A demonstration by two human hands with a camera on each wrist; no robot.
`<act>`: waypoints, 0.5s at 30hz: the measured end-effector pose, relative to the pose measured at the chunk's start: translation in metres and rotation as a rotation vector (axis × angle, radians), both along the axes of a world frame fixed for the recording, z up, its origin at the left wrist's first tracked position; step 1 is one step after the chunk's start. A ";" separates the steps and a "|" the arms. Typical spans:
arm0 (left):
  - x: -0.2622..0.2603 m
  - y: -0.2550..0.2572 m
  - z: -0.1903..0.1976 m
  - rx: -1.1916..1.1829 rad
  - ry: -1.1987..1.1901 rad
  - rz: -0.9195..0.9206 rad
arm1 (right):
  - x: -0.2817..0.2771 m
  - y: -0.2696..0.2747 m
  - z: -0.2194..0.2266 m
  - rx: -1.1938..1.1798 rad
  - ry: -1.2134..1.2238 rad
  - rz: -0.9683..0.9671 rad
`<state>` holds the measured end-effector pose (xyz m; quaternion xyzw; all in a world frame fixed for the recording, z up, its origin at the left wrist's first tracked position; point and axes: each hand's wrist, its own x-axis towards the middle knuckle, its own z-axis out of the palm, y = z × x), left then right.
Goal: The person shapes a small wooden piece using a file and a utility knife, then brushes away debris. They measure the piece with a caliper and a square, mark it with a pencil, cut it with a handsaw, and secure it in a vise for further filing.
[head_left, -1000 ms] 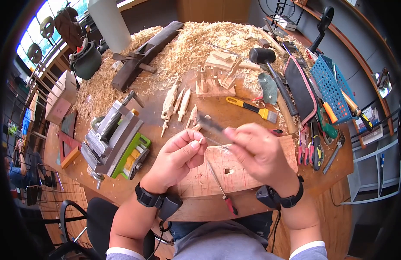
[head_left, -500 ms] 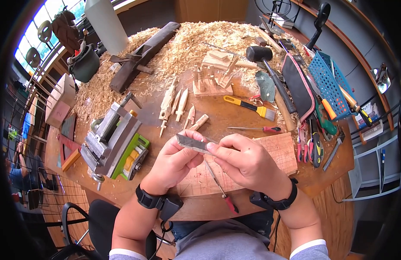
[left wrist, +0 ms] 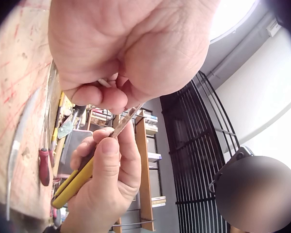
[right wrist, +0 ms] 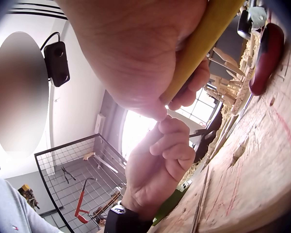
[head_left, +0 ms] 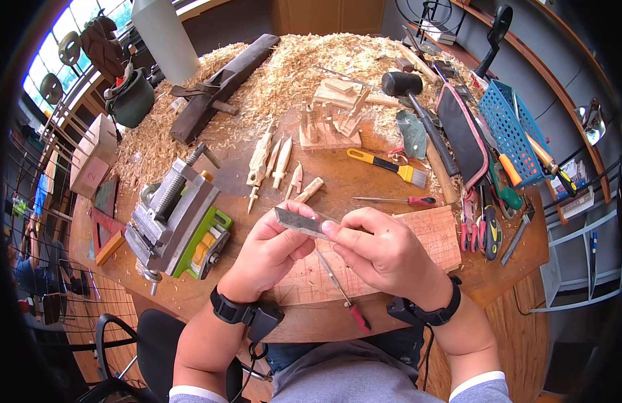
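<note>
My right hand (head_left: 385,248) grips a knife by its yellow handle (right wrist: 203,51), thumb pressed toward the blade. The broad, slanted grey blade (head_left: 299,221) lies across the fingertips of my left hand (head_left: 264,248) in the head view. Between its thumb and fingers my left hand pinches a small pale wooden piece (left wrist: 105,83), mostly hidden by the fingers. Both hands are above a wooden board (head_left: 428,235) marked with red lines. A thin tool with a red handle (head_left: 358,316) lies across that board, below the hands.
On the left stands a metal vise (head_left: 173,215). Carved wooden pieces (head_left: 260,161) lie beyond my hands, with a yellow brush (head_left: 378,161) and a mallet (head_left: 403,84) farther right. Wood shavings (head_left: 311,57) cover the back of the table (head_left: 223,168); a blue basket (head_left: 502,127) stands at right.
From a blurred position raised to the right, my right hand has brought the knife blade left over the left fingertips. Over the last half second both hands have stayed almost still.
</note>
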<state>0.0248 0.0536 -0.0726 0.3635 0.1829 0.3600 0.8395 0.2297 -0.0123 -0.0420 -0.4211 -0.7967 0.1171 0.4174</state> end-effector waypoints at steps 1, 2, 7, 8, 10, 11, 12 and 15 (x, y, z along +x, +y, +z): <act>0.000 0.000 0.001 0.001 -0.003 -0.001 | 0.000 0.000 0.000 -0.005 0.001 0.004; 0.000 0.000 0.001 0.001 -0.006 -0.002 | -0.001 0.000 0.001 -0.005 0.001 0.003; -0.001 0.000 0.002 0.009 -0.003 -0.011 | -0.002 -0.001 0.000 0.008 0.023 -0.008; -0.001 0.000 0.003 0.017 0.008 -0.012 | -0.002 -0.001 0.000 0.007 0.023 -0.008; -0.002 0.000 0.001 0.024 0.019 -0.011 | -0.001 0.001 -0.002 0.041 0.008 -0.016; -0.002 0.000 0.000 0.031 0.029 -0.009 | 0.000 0.002 -0.001 0.041 0.008 -0.016; -0.003 -0.001 0.001 0.030 0.029 -0.009 | 0.004 0.003 0.001 0.012 0.028 -0.096; 0.000 -0.002 0.003 0.055 -0.011 -0.069 | 0.016 0.006 0.002 -0.053 0.139 -0.190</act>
